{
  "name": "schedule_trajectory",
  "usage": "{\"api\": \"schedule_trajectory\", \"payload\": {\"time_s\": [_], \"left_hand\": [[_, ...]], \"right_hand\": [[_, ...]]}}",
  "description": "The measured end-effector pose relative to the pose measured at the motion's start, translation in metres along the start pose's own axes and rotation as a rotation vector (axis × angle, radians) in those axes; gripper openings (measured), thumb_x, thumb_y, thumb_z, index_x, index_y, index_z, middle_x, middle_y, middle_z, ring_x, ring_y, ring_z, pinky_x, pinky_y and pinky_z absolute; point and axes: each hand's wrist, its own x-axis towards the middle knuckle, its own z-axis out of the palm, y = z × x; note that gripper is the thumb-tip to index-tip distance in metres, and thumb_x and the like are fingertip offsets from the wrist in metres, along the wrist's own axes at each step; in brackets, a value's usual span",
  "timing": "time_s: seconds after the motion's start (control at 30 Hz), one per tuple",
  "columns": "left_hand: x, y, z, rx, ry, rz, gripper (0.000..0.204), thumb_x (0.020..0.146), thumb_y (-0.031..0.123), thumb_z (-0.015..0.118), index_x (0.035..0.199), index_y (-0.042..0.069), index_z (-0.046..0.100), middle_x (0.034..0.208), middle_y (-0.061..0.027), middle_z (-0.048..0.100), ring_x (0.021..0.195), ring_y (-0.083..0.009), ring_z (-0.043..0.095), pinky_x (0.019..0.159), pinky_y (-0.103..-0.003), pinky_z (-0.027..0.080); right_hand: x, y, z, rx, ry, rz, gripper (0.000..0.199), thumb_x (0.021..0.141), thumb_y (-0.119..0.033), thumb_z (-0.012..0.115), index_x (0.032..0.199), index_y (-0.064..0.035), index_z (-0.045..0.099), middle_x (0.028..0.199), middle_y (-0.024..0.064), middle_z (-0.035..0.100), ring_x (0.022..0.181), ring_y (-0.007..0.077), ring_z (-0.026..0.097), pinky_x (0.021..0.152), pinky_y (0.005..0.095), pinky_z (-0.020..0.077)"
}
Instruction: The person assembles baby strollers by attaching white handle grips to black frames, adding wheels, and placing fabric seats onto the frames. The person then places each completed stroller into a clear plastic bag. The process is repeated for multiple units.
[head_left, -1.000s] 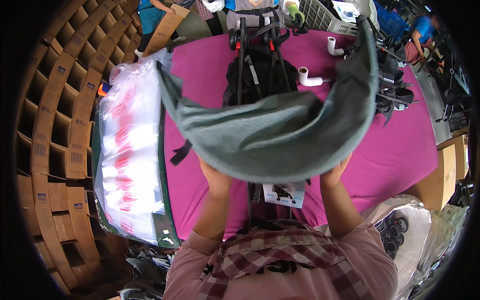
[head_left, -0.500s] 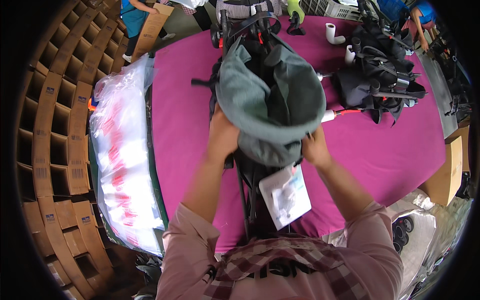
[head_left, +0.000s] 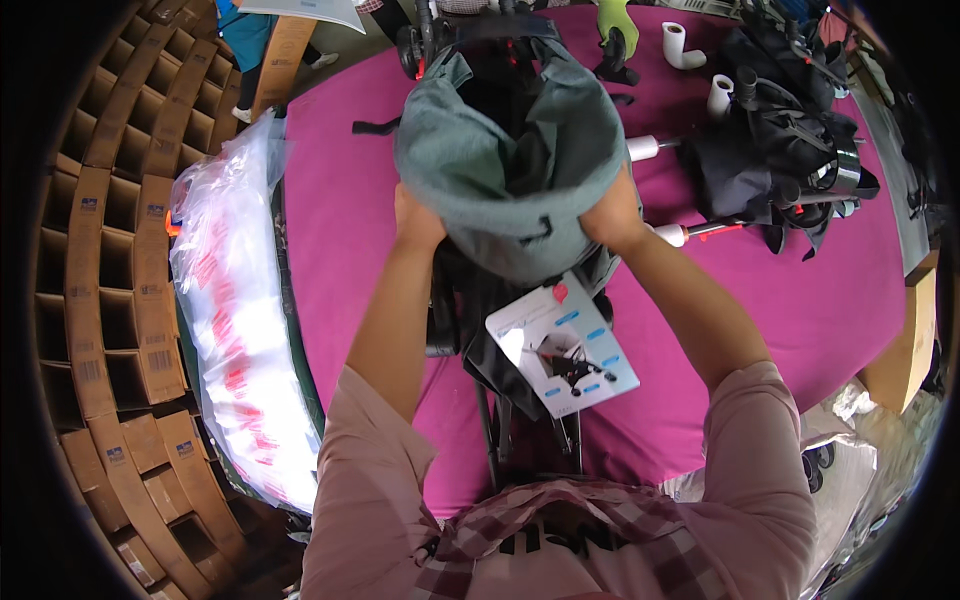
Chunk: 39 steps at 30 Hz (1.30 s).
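A folding stroller (head_left: 566,440) lies on the purple-covered table straight ahead of me, its wheels at the far end. Its grey-green fabric canopy (head_left: 510,215) is spread into a rounded hood with an opening on top. My left hand (head_left: 418,218) grips the canopy's left side, and my right hand (head_left: 614,212) grips its right side. The fingertips of both hands are partly hidden by the fabric. Below the canopy hangs a white printed card (head_left: 565,350) with a stroller picture, over the black frame and dark fabric.
Clear plastic bags (head_left: 235,330) are stacked along the table's (head_left: 345,250) left side. Open cardboard boxes (head_left: 125,290) fill the far left. Black folded strollers (head_left: 780,165) and white tubes (head_left: 677,48) lie on the right. A co-worker's green-gloved hand (head_left: 618,30) reaches in across the table.
The canopy now looks rounder and more spread, and both hands have moved up along its sides. The hanging card has swung to face up more. The green-gloved hand and a black part are nearer.
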Motion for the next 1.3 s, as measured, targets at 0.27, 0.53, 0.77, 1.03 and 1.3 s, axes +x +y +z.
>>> {"api": "schedule_trajectory", "payload": {"time_s": [0.27, 0.53, 0.77, 1.03, 1.3], "left_hand": [[0.028, -0.035, 0.017, -0.011, 0.034, 0.125, 0.054, 0.101, 0.026, 0.052, 0.149, 0.005, 0.039, 0.152, -0.0121, 0.043, 0.139, -0.0278, 0.041, 0.117, -0.039, 0.031], [-0.004, 0.009, -0.003, -0.035, 0.361, -0.151, 0.047, 0.103, 0.024, 0.046, 0.143, -0.001, 0.045, 0.143, -0.0178, 0.052, 0.133, -0.0340, 0.046, 0.111, -0.040, 0.035], [-0.246, 0.020, -0.029, 0.121, 0.322, 0.100, 0.033, 0.098, 0.009, 0.050, 0.129, -0.002, 0.055, 0.130, -0.0219, 0.057, 0.121, -0.0385, 0.053, 0.104, -0.046, 0.042], [-0.304, 0.099, 0.006, -0.081, 0.140, 0.344, 0.019, 0.097, 0.005, 0.052, 0.111, -0.001, 0.064, 0.121, -0.0173, 0.064, 0.113, -0.0361, 0.059, 0.097, -0.044, 0.047], [-0.384, 0.220, 0.096, -0.358, -0.457, 0.624, 0.017, 0.096, 0.000, 0.052, 0.107, -0.003, 0.065, 0.101, -0.0168, 0.067, 0.091, -0.0314, 0.066, 0.082, -0.039, 0.053]], "right_hand": [[0.048, -0.021, 0.019, 0.279, -0.040, -0.121, 0.059, 0.088, -0.027, 0.061, 0.138, 0.0004, 0.051, 0.145, 0.0226, 0.048, 0.137, 0.0402, 0.040, 0.118, 0.0424, 0.0275], [0.088, 0.014, 0.043, 0.597, 0.446, 0.372, 0.025, 0.088, -0.011, 0.056, 0.109, -0.0020, 0.068, 0.102, 0.0251, 0.068, 0.102, 0.0408, 0.064, 0.091, 0.0428, 0.0502], [-0.175, -0.034, -0.067, 0.176, 0.161, 0.228, 0.034, 0.088, 0.004, 0.058, 0.121, -0.0011, 0.060, 0.119, 0.0190, 0.060, 0.108, 0.0386, 0.061, 0.091, 0.0420, 0.0512], [-0.429, -0.136, -0.192, 0.065, -0.079, 0.917, 0.020, 0.088, -0.003, 0.061, 0.106, -0.0049, 0.069, 0.107, 0.0163, 0.067, 0.098, 0.0373, 0.065, 0.086, 0.0428, 0.0543], [-0.550, -0.174, -0.320, -0.305, 0.262, 0.788, 0.019, 0.083, -0.007, 0.062, 0.101, -0.0051, 0.067, 0.099, 0.0151, 0.064, 0.098, 0.0373, 0.061, 0.089, 0.0446, 0.0501]]}}
